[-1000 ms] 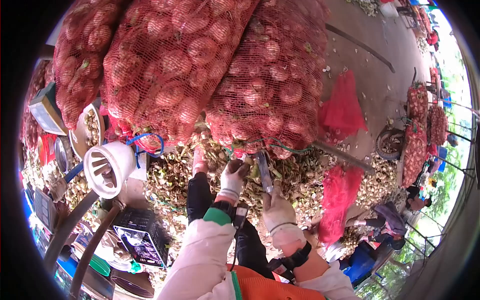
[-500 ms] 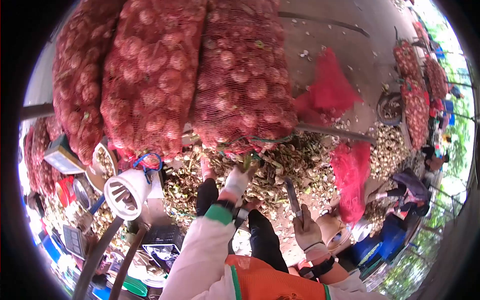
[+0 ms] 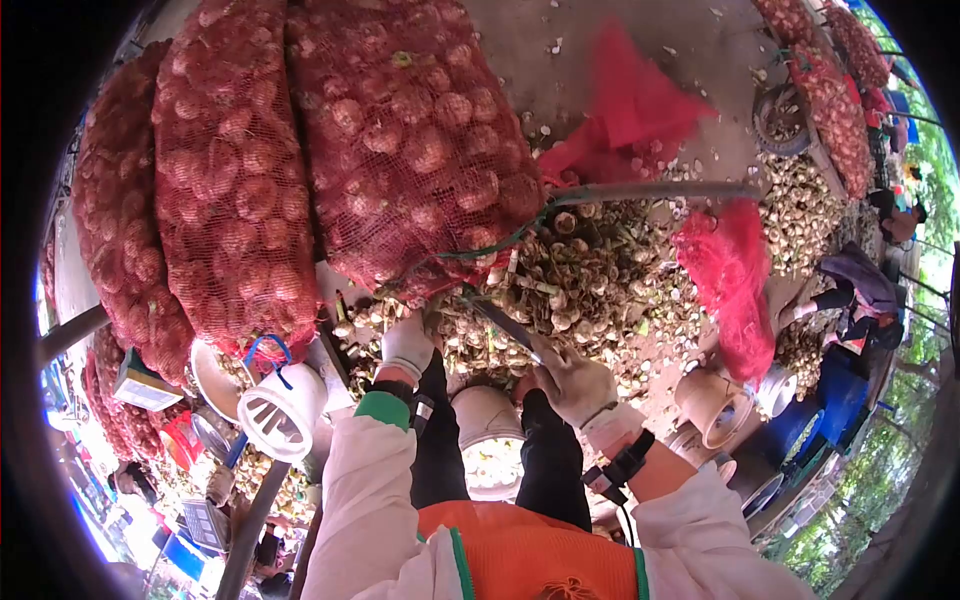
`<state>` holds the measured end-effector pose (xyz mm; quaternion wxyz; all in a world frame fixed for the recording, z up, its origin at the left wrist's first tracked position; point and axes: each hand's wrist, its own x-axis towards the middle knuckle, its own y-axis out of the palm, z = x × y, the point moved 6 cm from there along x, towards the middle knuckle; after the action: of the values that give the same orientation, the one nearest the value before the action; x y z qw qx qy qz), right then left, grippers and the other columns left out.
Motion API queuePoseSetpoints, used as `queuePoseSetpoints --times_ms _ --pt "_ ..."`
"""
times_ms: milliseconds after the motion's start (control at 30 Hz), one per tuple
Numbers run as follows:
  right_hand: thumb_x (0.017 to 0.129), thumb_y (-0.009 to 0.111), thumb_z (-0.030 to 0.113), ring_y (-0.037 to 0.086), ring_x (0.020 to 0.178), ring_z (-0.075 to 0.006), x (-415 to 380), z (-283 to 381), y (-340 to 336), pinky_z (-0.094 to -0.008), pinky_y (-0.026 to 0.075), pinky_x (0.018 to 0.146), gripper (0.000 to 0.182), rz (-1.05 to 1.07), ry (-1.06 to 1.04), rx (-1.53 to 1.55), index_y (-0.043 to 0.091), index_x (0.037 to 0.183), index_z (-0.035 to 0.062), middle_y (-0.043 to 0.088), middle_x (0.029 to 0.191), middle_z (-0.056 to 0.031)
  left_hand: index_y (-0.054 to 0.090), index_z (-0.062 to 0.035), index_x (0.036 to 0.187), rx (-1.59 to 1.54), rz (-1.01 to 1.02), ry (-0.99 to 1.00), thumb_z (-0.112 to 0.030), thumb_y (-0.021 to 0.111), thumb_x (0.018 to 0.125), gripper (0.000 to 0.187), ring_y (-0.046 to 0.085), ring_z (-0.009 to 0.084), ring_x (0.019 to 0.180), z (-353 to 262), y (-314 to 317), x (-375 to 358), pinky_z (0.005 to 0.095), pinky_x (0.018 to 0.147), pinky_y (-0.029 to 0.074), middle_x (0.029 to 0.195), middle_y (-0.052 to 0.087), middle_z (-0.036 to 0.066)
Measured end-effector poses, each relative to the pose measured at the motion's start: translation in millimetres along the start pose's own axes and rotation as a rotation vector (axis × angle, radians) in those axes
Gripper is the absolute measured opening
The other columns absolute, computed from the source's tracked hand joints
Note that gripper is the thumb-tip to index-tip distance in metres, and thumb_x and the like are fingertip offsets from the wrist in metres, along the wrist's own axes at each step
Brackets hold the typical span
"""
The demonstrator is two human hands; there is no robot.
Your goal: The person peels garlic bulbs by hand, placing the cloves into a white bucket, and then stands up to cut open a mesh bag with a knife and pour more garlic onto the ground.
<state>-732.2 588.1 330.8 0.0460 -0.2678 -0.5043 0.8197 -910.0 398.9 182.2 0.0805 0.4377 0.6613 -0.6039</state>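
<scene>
A full red mesh sack of garlic bulbs leans toward me, its lower end close above the pile. My left hand, in a white glove, is closed at the gathered lower end of this sack. In my gloved right hand is a knife, its dark blade pointing up and left to the sack's bottom. A green cord runs along that end of the sack. Loose garlic bulbs with cut stems lie heaped below and to the right. Between my legs stands a pale bucket.
More filled mesh sacks stand at the left, beside a white basket. A metal bar crosses behind the pile. Empty red netting and a tipped bucket lie at the right. A person sits farther right.
My right hand has brought the knife left and up to the sack's lower end. My left hand has shifted left in view. The view has swung, showing the sacks tilted and farther left.
</scene>
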Motion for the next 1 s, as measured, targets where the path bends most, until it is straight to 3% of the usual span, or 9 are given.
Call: queuePoseSetpoints --times_ms 367,500,567,700,733,767,833,933,1000 --pt "0.086 0.052 0.025 0.065 0.078 -0.0271 45.9 -1.2 1.4 -0.0382 0.052 0.064 0.056 0.216 -0.236 -0.317 0.037 0.140 0.0175 0.060 0.096 -0.0121 0.055 -0.0049 0.106 -0.109 0.011 -0.090 -0.030 0.054 0.084 0.033 0.063 0.0399 0.082 1.8 18.7 -1.2 0.0491 0.073 0.050 0.083 0.065 0.021" --pt "0.086 0.053 0.019 0.063 0.074 -0.0238 66.6 6.6 -10.5 -0.0373 0.052 0.058 0.047 0.037 -0.383 -0.370 0.047 0.133 0.0162 0.060 0.096 -0.0130 0.055 -0.0044 0.105 -0.153 0.001 -0.089 -0.033 0.051 0.087 0.034 0.063 0.0404 0.084 -0.7 21.4 -4.3 0.0493 0.074 0.049 0.084 0.065 0.022" --pt "0.088 0.047 0.017 0.064 0.093 -0.0274 82.9 14.8 2.3 -0.0383 0.054 0.075 0.054 0.467 -0.191 -0.428 0.035 0.141 0.0169 0.057 0.118 -0.0141 0.055 -0.0060 0.107 -0.145 0.010 -0.119 -0.037 0.049 0.088 0.036 0.063 0.0415 0.084 0.8 31.5 -1.3 0.0500 0.074 0.049 0.085 0.065 0.023" --pt "0.095 0.038 0.022 0.065 0.085 -0.0264 84.3 -4.4 22.2 -0.0353 0.056 0.074 0.054 0.581 -0.055 -0.481 0.022 0.146 0.0189 0.058 0.116 -0.0117 0.058 -0.0055 0.102 -0.092 0.049 -0.165 -0.037 0.056 0.082 0.037 0.063 0.0393 0.081 9.4 42.8 0.9 0.0477 0.071 0.050 0.084 0.066 0.020" --pt "0.098 0.034 0.030 0.065 0.082 -0.0260 54.8 -49.8 72.1 -0.0342 0.056 0.071 0.051 0.365 -0.455 -0.634 0.019 0.147 0.0227 0.056 0.122 -0.0093 0.057 -0.0059 0.103 -0.082 0.061 -0.177 -0.037 0.055 0.083 0.036 0.063 0.0396 0.081 18.6 45.7 -4.7 0.0480 0.071 0.050 0.084 0.066 0.020" --pt "0.098 0.039 0.036 0.065 0.079 -0.0236 52.9 -53.1 31.1 -0.0330 0.055 0.066 0.047 0.703 0.106 -0.569 0.033 0.142 0.0238 0.059 0.119 -0.0080 0.057 -0.0063 0.103 -0.069 0.080 -0.189 -0.036 0.054 0.085 0.036 0.063 0.0399 0.081 25.4 51.7 -13.4 0.0483 0.070 0.050 0.084 0.066 0.021" --pt "0.093 0.051 0.036 0.063 0.069 -0.0321 23.3 -119.2 23.5 -0.0409 0.052 0.064 0.043 0.614 0.475 -0.232 0.046 0.135 0.0269 0.065 0.084 -0.0135 0.057 -0.0098 0.108 -0.127 0.079 -0.216 -0.038 0.048 0.088 0.036 0.064 0.0397 0.077 24.7 68.6 -26.1 0.0486 0.064 0.050 0.078 0.066 0.019" --pt "0.092 0.045 0.036 0.063 0.080 -0.0402 -12.5 -135.8 -12.2 -0.0468 0.050 0.071 0.046 0.356 0.325 -0.061 0.042 0.136 0.0240 0.065 0.092 -0.0193 0.059 -0.0061 0.101 -0.285 -0.081 -0.095 -0.038 0.051 0.086 0.036 0.063 0.0386 0.070 -74.8 89.8 -82.5 0.0475 0.059 0.048 0.074 0.065 0.018" --pt "0.092 0.046 0.036 0.062 0.078 -0.0408 -50.6 -154.2 -9.5 -0.0485 0.049 0.070 0.046 0.314 0.432 0.027 0.043 0.135 0.0212 0.065 0.088 -0.0209 0.058 -0.0043 0.094 -0.311 0.385 0.140 -0.046 0.048 0.090 0.043 0.063 0.0377 0.070 -137.8 156.4 -136.3 0.0470 0.062 0.048 0.077 0.064 0.019"
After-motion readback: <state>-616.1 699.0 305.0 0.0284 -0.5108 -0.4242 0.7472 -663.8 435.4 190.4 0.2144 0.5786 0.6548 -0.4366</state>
